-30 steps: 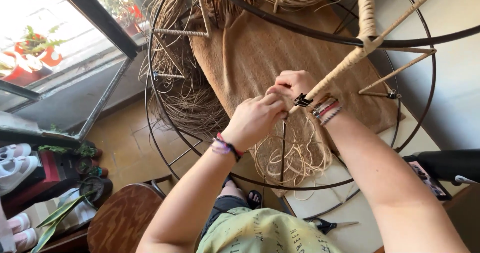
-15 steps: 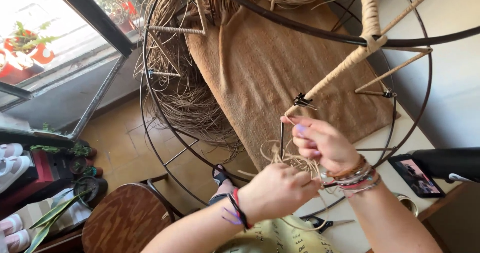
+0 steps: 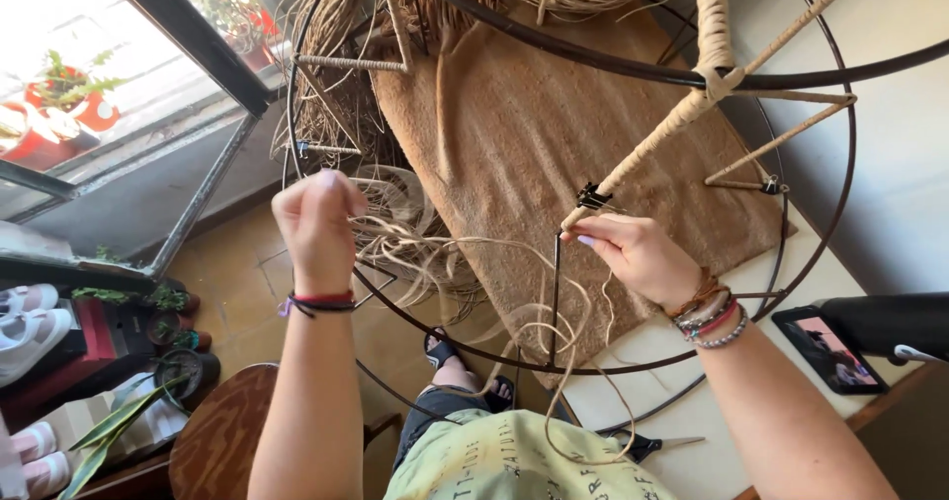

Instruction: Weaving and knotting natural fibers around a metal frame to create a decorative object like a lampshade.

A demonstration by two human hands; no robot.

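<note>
Big dark round metal wire frame (image 3: 840, 213) fills most of the view, rings and spokes, standing over a tan woven mat (image 3: 534, 134) spread on a white tabletop (image 3: 682, 401). Heap of loose natural raffia strands (image 3: 366, 194) lies at the mat's left edge, spilling toward the brown tiled floor (image 3: 237, 283). One spoke, wrapped in pale raffia (image 3: 652, 144), slants down from upper right to a small black binder clip (image 3: 593, 198) at the wrap's lower end; below it a bare dark upright rod (image 3: 555, 292) drops to the lower ring.

Left arm rises from bottom centre, forearm near vertical, wrist w/ red and black bands. Left hand (image 3: 316, 225) is a closed fist, back toward camera, up and well left of the frame's centre, gripping the pale raffia strand (image 3: 465, 248), which runs taut-ish from fist rightward to the spoke end; slack loops hang under it near the rod.

Right arm comes in from lower right, bent, beaded bracelets at wrist. Right hand (image 3: 638, 255) sits just below the clip, fingers curled, thumb and fingertips pinched at the wrapped spoke's end where strand meets rod; partly closed, palm down.

Small stuff: black-handled scissors (image 3: 652, 446) on tabletop near person's yellow-green shirt (image 3: 514, 465); phone w/ lit screen (image 3: 828, 347) at right edge; round wooden stool (image 3: 237, 431) lower left.
</note>
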